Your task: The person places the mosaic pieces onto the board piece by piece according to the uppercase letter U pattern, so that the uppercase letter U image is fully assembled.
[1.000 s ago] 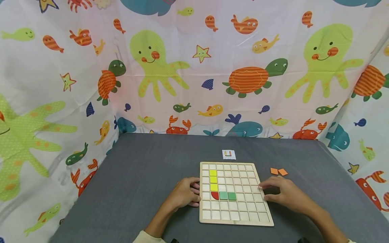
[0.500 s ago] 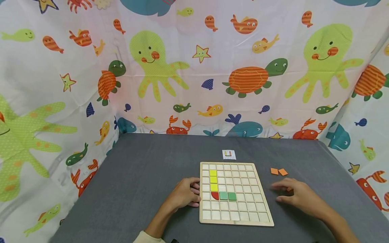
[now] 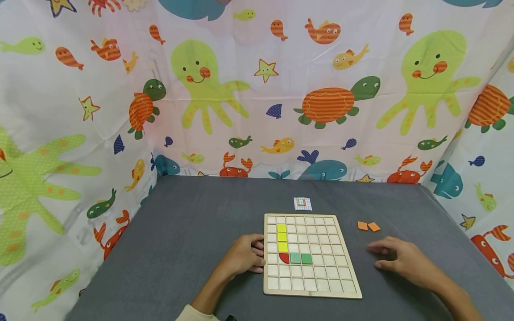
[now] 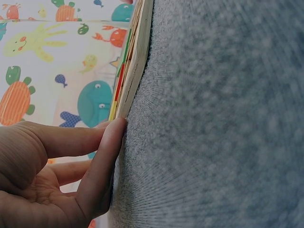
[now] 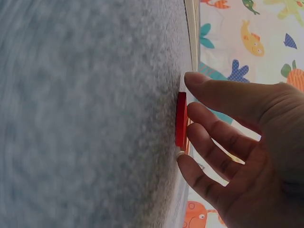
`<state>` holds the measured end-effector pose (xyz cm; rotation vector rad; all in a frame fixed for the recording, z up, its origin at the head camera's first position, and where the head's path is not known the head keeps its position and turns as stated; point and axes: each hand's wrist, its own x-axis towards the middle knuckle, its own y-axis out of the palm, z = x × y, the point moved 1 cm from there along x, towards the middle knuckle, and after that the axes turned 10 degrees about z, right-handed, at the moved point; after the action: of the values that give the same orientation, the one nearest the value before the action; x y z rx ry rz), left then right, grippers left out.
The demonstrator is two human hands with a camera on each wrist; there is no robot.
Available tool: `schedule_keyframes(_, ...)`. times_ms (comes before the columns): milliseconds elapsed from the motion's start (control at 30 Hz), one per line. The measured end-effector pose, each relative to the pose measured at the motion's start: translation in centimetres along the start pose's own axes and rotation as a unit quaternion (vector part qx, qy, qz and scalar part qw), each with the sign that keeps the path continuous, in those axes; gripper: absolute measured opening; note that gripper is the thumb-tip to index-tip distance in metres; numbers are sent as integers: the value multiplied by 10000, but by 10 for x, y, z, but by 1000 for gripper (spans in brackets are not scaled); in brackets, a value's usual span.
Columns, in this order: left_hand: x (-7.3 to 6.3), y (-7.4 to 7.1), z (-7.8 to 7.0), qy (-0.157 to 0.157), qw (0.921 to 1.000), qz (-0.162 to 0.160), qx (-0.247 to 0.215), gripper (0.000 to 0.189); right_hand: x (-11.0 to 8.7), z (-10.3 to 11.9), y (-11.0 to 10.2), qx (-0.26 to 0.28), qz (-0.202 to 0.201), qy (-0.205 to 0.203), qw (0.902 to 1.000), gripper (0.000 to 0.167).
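Observation:
A wooden grid board [image 3: 313, 293] lies on the grey table. Set in its cells are yellow squares [image 3: 283, 237] in a column, a red quarter-round tile [image 3: 284, 258] below them and two green squares [image 3: 300, 258] to its right. My left hand [image 3: 242, 255] holds the board's left edge, thumb and fingertips at the rim, as the left wrist view also shows. My right hand [image 3: 405, 261] hovers low over the table right of the board, fingers loosely bent. In the right wrist view, a red tile [image 5: 181, 118] lies by its fingertips; in the head view this tile is hidden.
Two orange square tiles [image 3: 367, 226] lie beyond the board's right side. Behind the board is a small pattern card [image 3: 302, 204] with a U shape on a grid. A curtain [image 3: 281, 98] printed with sea animals surrounds the table.
My right hand has left the board's right edge and moved right over the table, away from the board. My left hand and the board have stayed in place.

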<state>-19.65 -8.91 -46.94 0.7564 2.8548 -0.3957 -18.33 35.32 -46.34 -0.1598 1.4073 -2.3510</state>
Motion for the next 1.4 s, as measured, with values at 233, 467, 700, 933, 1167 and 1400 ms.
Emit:
schedule_keyframes(233,0,0,0,-1,10000,-6,4,70,-3,-5,-3,19,72,123,9999,41)
schedule_keyframes(467,0,0,0,16,10000,-17,35,70,-7,-9,-4,-71,-51,243,9997,42)
schedule_keyframes(700,0,0,0,48,10000,9,47,69,-6,-14,-7,24,348,546,9979,39)
schedule_keyframes(933,-1,-1,0,39,10000,2,52,69,-8,-16,-10,-14,434,568,9974,40)
schedule_keyframes(1167,0,0,0,23,10000,2,28,69,-8,-14,-9,74,445,559,9974,37)
schedule_keyframes(1400,0,0,1,-25,10000,-22,0,70,-1,0,-6,143,407,458,9980,37)
